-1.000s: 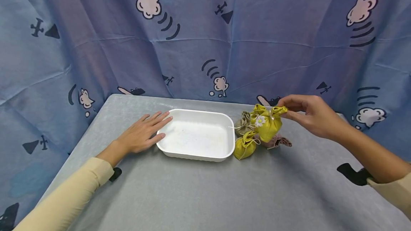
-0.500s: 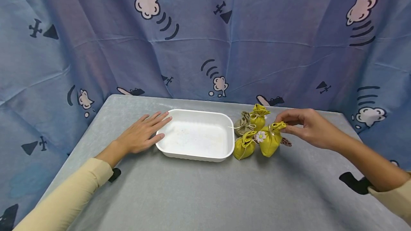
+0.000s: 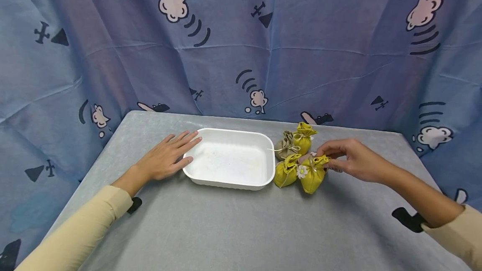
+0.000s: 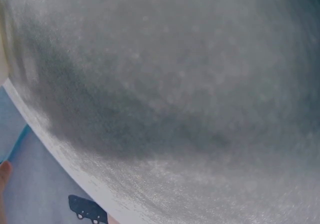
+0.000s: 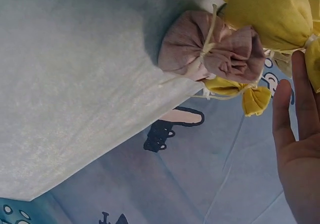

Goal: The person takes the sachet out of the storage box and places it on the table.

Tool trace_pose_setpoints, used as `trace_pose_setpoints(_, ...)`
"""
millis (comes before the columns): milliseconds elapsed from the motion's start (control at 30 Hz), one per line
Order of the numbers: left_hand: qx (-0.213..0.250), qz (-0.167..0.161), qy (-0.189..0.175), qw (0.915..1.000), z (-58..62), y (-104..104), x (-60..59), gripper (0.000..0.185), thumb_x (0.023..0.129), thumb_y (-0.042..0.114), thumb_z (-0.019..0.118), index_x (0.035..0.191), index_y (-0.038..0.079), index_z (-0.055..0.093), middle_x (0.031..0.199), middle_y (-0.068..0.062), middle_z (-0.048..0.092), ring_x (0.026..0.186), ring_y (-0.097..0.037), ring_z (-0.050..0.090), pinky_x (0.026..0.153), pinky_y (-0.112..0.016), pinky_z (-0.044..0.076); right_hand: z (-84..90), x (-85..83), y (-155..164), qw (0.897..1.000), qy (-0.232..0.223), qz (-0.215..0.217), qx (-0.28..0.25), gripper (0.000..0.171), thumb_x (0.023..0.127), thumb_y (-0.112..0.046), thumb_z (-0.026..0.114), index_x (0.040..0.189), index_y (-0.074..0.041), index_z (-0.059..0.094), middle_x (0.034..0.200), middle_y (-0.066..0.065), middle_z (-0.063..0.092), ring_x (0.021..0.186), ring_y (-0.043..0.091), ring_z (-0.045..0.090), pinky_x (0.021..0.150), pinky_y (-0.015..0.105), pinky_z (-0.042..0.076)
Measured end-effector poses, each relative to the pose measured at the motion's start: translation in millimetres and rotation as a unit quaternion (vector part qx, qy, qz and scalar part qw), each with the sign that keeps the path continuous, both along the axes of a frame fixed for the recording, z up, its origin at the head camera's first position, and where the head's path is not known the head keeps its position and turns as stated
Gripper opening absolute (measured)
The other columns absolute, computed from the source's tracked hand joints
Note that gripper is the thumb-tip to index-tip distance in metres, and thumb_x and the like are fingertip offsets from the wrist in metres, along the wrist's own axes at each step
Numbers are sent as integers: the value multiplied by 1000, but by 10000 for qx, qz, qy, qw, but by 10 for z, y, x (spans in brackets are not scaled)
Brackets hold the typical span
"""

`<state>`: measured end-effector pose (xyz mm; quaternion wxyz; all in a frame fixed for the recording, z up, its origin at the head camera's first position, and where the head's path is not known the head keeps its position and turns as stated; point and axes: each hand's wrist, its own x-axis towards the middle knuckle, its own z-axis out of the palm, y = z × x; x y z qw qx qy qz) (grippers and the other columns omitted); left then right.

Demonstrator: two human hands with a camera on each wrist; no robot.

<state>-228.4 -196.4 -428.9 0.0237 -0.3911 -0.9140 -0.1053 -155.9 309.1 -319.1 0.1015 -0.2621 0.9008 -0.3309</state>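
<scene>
My right hand [image 3: 348, 158] pinches the gathered neck of a yellow drawstring pouch [image 3: 312, 181] with a small white flower on it. A second yellow pouch [image 3: 287, 172] lies just left of it, close to the tray's right end. Behind stand a khaki pouch [image 3: 285, 145] and another yellow pouch [image 3: 302, 141]. A mauve pouch [image 5: 187, 49], mostly hidden in the head view, shows in the right wrist view beside the held one. My left hand [image 3: 165, 156], fingers spread, rests at the left rim of a white rectangular tray [image 3: 229, 186] with nothing in it.
A grey cloth-covered table [image 3: 241, 229] bears everything; its back edge runs close behind the tray and pouches. A blue patterned curtain [image 3: 226, 53] hangs behind and at the sides. A thin pale cord reaches over the tray's right rim from the pouches.
My right hand has brought the flowered yellow pouch forward and down toward the table's front, from over the other pouches to beside the front yellow one. The left hand and tray stay put.
</scene>
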Motion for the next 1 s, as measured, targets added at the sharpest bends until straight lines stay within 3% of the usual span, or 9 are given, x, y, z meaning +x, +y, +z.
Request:
trace_pose_setpoints(167, -8, 0, -1, 10000, 3, 4, 2, 62, 106, 46, 41, 161, 25, 22, 166, 2, 16, 151, -28, 19, 115, -59, 20, -46, -1, 7, 9999, -7, -20, 141, 27, 85, 6, 73, 107, -9, 71, 106, 1, 74, 95, 8, 69, 80, 25, 56)
trace_pose_setpoints(467, 4, -17, 48, 10000, 1, 0, 3, 62, 106, 46, 41, 161, 26, 21, 166, 1, 17, 150, -29, 21, 115, -60, 21, -142, -3, 17, 9996, -158, 136, 185, 25, 86, 4, 73, 106, -10, 71, 106, 1, 74, 96, 9, 68, 81, 27, 57)
trace_pose_setpoints(767, 25, -67, 183, 9998, -12, -2, -5, 62, 106, 45, 42, 160, 23, 23, 165, -1, 20, 149, -31, 24, 113, -62, 23, -116, -6, 21, 9993, -84, 21, 361, 23, 87, 1, 73, 108, -8, 71, 107, 1, 73, 96, 11, 69, 81, 27, 56)
trace_pose_setpoints(1000, -122, -81, 124, 9998, 47, -18, -13, 62, 105, 46, 44, 160, 23, 26, 165, 0, 20, 149, -30, 23, 115, -60, 21, -45, -4, 16, 9992, -44, -125, 371, 21, 89, 0, 72, 109, -5, 71, 106, 4, 73, 92, 16, 70, 79, 25, 56)
